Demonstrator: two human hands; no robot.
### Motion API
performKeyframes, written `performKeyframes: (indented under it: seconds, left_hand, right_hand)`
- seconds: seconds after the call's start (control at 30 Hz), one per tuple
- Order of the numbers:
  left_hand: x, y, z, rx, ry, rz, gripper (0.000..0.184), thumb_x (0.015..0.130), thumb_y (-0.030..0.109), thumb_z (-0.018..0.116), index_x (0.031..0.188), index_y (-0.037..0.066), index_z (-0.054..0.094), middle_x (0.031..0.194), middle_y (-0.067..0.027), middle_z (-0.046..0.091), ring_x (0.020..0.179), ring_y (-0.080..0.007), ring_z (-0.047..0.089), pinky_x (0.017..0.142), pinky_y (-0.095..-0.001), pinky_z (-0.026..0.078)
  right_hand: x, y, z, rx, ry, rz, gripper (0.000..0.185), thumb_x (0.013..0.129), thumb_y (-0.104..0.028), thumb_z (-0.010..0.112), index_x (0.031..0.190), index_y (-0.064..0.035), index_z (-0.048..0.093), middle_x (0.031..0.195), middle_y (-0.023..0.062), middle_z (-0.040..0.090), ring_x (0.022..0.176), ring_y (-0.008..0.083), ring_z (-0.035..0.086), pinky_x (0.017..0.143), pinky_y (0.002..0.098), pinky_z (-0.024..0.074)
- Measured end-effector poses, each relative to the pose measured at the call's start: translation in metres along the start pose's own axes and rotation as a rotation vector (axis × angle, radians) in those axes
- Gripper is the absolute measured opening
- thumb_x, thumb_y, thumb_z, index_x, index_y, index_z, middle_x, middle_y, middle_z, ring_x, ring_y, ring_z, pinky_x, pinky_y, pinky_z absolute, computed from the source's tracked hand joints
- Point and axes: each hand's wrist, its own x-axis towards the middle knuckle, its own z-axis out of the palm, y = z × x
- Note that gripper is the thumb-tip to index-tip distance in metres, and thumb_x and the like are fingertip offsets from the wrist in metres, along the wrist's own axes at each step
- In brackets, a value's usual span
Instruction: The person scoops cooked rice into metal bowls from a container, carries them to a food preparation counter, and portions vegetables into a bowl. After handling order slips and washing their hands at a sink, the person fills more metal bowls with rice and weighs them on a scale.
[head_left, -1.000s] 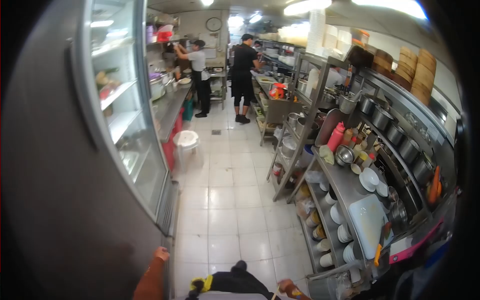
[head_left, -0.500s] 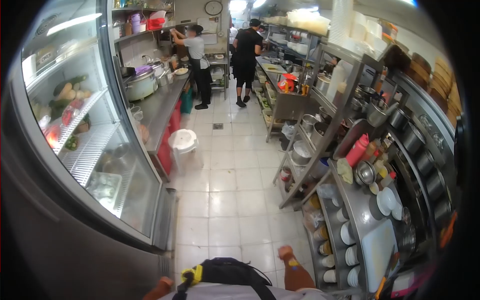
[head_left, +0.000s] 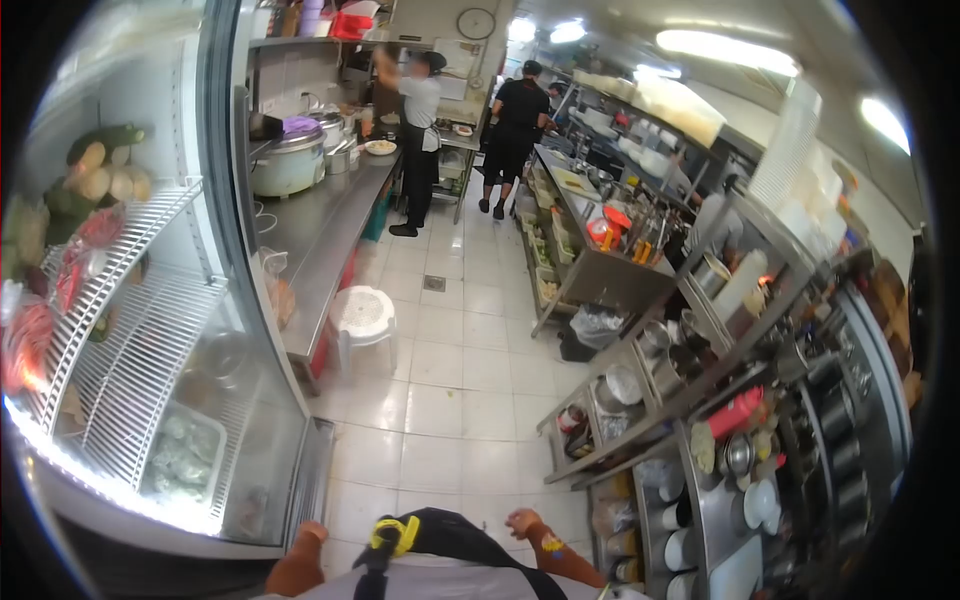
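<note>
Low in the view, my left hand (head_left: 312, 532) hangs beside my body, near the base of the glass-doored fridge (head_left: 240, 300). Its fingers are mostly hidden, so whether it is open or closed cannot be told. My right hand (head_left: 523, 521) is held out over the tiled floor, its fingers loosely bent and apart, with nothing visible in it. Between the hands lies a black bag (head_left: 450, 535) with a yellow buckle (head_left: 405, 537), worn at my waist. To the right of my right hand stands a metal shelf unit with stacked white bowls (head_left: 681, 549).
A tiled aisle (head_left: 433, 410) runs ahead. A white stool (head_left: 363, 315) stands by the left steel counter (head_left: 330, 230). Two people, one in a white top (head_left: 420, 105) and one in black (head_left: 520, 120), stand farther along. A tall rack (head_left: 640, 400) lines the right side.
The view has moved forward and tilted; the fridge shelves and stool look closer. My left hand shows more, and my right hand has shifted left with its fingers more visible.
</note>
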Motion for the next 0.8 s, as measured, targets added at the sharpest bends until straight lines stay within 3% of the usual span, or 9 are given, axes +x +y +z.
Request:
performKeyframes:
  seconds: [0.03, 0.1, 0.2, 0.4, 0.47, 0.6, 0.67, 0.7, 0.8]
  left_hand:
    - [0.017, -0.014, -0.013, 0.002, 0.029, 0.004, 0.024, 0.082, 0.016, 0.054, 0.100, 0.011, 0.070, 0.109, -0.0143, 0.066, 0.102, -0.0280, 0.063, 0.085, -0.0389, 0.051]
    - [0.042, -0.039, -0.052, -1.274, 0.097, -0.540, 0.024, 0.075, 0.020, 0.061, 0.095, 0.009, 0.069, 0.102, -0.0144, 0.068, 0.097, -0.0288, 0.064, 0.086, -0.0380, 0.050]
    - [0.102, -0.080, -0.064, -1.394, 0.421, -0.474, 0.027, 0.068, 0.022, 0.064, 0.091, 0.008, 0.068, 0.092, -0.0139, 0.069, 0.090, -0.0286, 0.065, 0.083, -0.0374, 0.051]
    - [0.112, -0.111, -0.110, -1.302, 0.333, -0.517, 0.028, 0.067, 0.018, 0.066, 0.093, 0.009, 0.068, 0.091, -0.0135, 0.069, 0.089, -0.0275, 0.065, 0.083, -0.0371, 0.051]
    - [0.112, -0.112, -0.108, -1.260, 0.254, -0.563, 0.026, 0.070, 0.021, 0.064, 0.094, 0.011, 0.069, 0.095, -0.0117, 0.069, 0.091, -0.0286, 0.065, 0.083, -0.0372, 0.051]
    - [0.114, -0.123, -0.095, 0.056, 0.051, 0.116, 0.025, 0.081, 0.028, 0.056, 0.097, 0.018, 0.072, 0.103, -0.0067, 0.069, 0.095, -0.0266, 0.065, 0.083, -0.0397, 0.052]
    - [0.104, -0.142, -0.080, -0.486, 0.531, 0.183, 0.018, 0.084, 0.028, 0.060, 0.086, 0.011, 0.066, 0.077, -0.0155, 0.063, 0.076, -0.0359, 0.062, 0.067, -0.0425, 0.049]
    - [0.112, -0.126, -0.095, -0.349, 0.090, 0.004, 0.018, 0.083, 0.028, 0.060, 0.087, 0.012, 0.067, 0.079, -0.0149, 0.064, 0.078, -0.0352, 0.062, 0.068, -0.0424, 0.049]
    - [0.123, -0.125, -0.132, -0.456, -0.023, -0.154, 0.018, 0.082, 0.027, 0.060, 0.089, 0.012, 0.068, 0.084, -0.0131, 0.065, 0.082, -0.0329, 0.063, 0.071, -0.0419, 0.050]
  right_hand:
    - [-0.008, -0.001, -0.006, -0.031, 0.015, 0.037, 0.027, 0.081, -0.015, 0.066, 0.105, -0.0026, 0.062, 0.085, 0.0120, 0.066, 0.065, 0.0205, 0.066, 0.050, 0.0314, 0.0543]
    - [0.003, 0.027, -0.015, -0.121, 0.045, 0.062, 0.030, 0.081, -0.017, 0.066, 0.107, -0.0050, 0.062, 0.093, 0.0108, 0.066, 0.076, 0.0226, 0.065, 0.063, 0.0329, 0.0531]
    - [0.042, 0.101, -0.014, -0.247, 0.063, 0.053, 0.033, 0.080, -0.022, 0.065, 0.110, -0.0086, 0.063, 0.104, 0.0090, 0.065, 0.093, 0.0257, 0.062, 0.081, 0.0352, 0.0513]
    - [-0.021, -0.003, -0.016, 0.103, 0.044, 0.468, 0.026, 0.087, -0.015, 0.059, 0.111, -0.0057, 0.062, 0.110, 0.0082, 0.065, 0.089, 0.0210, 0.066, 0.070, 0.0316, 0.0563]
    - [0.032, 0.020, -0.024, -0.447, -0.110, 0.128, 0.027, 0.089, -0.014, 0.058, 0.114, -0.0045, 0.060, 0.111, 0.0075, 0.065, 0.082, 0.0189, 0.067, 0.065, 0.0300, 0.0567]
    - [0.068, -0.061, -0.059, 0.046, -0.030, 0.447, 0.027, 0.088, -0.012, 0.059, 0.114, -0.0033, 0.059, 0.110, 0.0078, 0.064, 0.073, 0.0180, 0.068, 0.065, 0.0303, 0.0571]
    - [0.127, -0.063, -0.081, -0.282, -0.130, 0.242, 0.027, 0.088, -0.011, 0.059, 0.114, -0.0035, 0.059, 0.110, 0.0082, 0.064, 0.073, 0.0180, 0.068, 0.068, 0.0301, 0.0569]
    - [0.167, -0.058, -0.093, -0.447, -0.178, 0.131, 0.028, 0.087, -0.010, 0.060, 0.114, -0.0036, 0.059, 0.110, 0.0085, 0.064, 0.074, 0.0179, 0.067, 0.069, 0.0300, 0.0567]
    - [0.235, -0.125, -0.141, -0.924, -0.253, -0.137, 0.024, 0.084, -0.019, 0.066, 0.104, -0.0057, 0.066, 0.092, 0.0083, 0.068, 0.078, 0.0206, 0.067, 0.071, 0.0338, 0.0549]
